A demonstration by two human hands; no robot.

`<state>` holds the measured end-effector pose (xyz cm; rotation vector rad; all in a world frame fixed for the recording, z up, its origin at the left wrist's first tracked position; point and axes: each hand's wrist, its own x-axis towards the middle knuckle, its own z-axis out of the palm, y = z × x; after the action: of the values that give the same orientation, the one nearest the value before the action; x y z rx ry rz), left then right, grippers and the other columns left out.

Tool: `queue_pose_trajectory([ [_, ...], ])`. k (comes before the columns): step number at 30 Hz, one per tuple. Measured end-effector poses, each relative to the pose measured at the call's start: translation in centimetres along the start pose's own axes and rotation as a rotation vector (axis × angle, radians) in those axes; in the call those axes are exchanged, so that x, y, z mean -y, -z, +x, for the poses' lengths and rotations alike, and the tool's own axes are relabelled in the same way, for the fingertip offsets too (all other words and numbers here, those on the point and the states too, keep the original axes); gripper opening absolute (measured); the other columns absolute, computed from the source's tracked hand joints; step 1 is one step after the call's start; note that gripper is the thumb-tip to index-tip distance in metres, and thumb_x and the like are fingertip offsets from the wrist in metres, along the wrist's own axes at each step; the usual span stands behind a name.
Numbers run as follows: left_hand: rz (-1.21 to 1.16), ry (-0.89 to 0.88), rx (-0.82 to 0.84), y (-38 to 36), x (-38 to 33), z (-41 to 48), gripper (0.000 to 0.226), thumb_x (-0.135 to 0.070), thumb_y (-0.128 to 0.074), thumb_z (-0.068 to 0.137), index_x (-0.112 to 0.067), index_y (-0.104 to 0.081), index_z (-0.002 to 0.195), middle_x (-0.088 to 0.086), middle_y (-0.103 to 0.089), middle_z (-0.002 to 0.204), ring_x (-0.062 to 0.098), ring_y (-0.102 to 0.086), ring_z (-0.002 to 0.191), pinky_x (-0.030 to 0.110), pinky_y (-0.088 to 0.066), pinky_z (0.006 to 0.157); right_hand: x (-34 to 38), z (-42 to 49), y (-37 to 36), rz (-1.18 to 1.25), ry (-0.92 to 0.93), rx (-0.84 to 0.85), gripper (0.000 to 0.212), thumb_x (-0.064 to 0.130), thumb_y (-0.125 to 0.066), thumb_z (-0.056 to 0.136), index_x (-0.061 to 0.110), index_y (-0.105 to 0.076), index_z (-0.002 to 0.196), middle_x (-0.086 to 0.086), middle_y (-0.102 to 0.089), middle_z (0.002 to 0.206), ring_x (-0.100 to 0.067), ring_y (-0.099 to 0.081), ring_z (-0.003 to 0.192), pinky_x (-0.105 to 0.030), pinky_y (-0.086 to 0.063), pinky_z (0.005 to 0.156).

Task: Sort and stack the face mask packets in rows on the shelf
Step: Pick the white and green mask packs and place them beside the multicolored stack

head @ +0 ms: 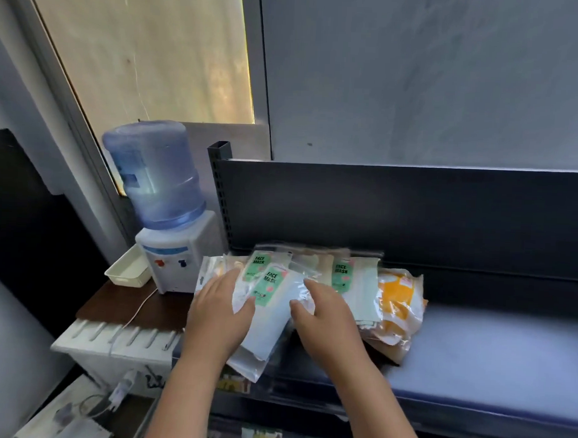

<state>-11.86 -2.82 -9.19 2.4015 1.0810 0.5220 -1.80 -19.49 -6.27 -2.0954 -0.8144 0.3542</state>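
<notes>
Head view has both grips open, left hand (219, 309) and right hand (323, 315) resting loose-fingered on the top face mask packet (271, 311), which lies askew on a mixed heap of packets (397, 307) at the shelf's (489, 350) left end, so sorting looks barely begun, with no rows formed.

Your shelf (489, 350) is a dark, flat board with a dark upright back panel (412, 210) behind it. At its left end a loose heap of packets (354, 286) lies on it, overlapping and askew: green-labelled ones marked FACE MASK sit toward the left and middle, and an orange packet (399, 301) at the heap's right edge touches its neighbours. One pale packet (253, 358) at the left of the heap hangs out over the shelf's front edge toward you.
</notes>
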Motion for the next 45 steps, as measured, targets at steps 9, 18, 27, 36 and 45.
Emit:
queue_pose_trajectory([
  [9,-0.076,0.094,0.209,0.5,3.0,0.5,0.057,-0.056,-0.053,0.093,-0.040,-0.047,0.147,0.006,-0.058,0.141,0.031,-0.057,0.123,0.040,-0.051,0.099,2.0,0.4,-4.7,0.070,-0.353,-0.077,0.068,0.035,-0.054,0.090,0.020,-0.035,0.153,-0.010,-0.066,0.117,-0.026,-0.066,0.098,-0.036,-0.049,0.071],
  [18,0.035,-0.010,0.229,1.5,2.2,0.7,0.033,-0.045,-0.050,0.100,-0.040,-0.064,0.130,0.001,-0.054,0.110,0.033,-0.053,0.121,0.039,-0.043,0.103,3.5,0.6,-5.9,0.154,-0.522,-0.250,0.066,0.032,-0.061,0.086,0.013,-0.040,0.145,-0.012,-0.055,0.135,-0.035,-0.059,0.112,-0.040,-0.051,0.085],
  [27,-0.137,-0.053,0.233,0.2,2.5,1.9,0.033,-0.020,-0.051,0.099,-0.031,-0.067,0.126,-0.004,-0.067,0.129,0.022,-0.063,0.109,0.037,-0.055,0.091,0.8,0.9,-5.5,0.567,-0.530,-0.366,0.016,-0.002,-0.065,0.078,0.000,-0.067,0.093,-0.009,-0.065,0.077,-0.024,-0.055,0.064,-0.040,-0.045,0.058],
  [36,-0.039,0.054,0.144,-0.8,0.6,3.2,0.051,-0.060,-0.075,0.081,-0.022,-0.050,0.104,-0.007,-0.062,0.101,0.026,-0.064,0.098,0.041,-0.059,0.080,-1.5,1.1,0.0,0.877,-0.425,-0.532,0.021,0.010,-0.059,0.099,0.023,-0.066,0.114,-0.011,-0.077,0.098,-0.034,-0.076,0.085,-0.042,-0.061,0.058],
  [45,-0.712,0.235,-0.012,-0.8,0.8,3.0,0.014,-0.023,-0.078,0.090,-0.014,-0.067,0.093,0.006,-0.069,0.088,0.026,-0.065,0.081,0.038,-0.054,0.066,-3.5,0.3,2.4,1.098,-0.510,-0.510,0.020,0.019,-0.066,0.098,0.005,-0.073,0.111,-0.015,-0.078,0.100,-0.031,-0.075,0.084,-0.036,-0.062,0.055],
])
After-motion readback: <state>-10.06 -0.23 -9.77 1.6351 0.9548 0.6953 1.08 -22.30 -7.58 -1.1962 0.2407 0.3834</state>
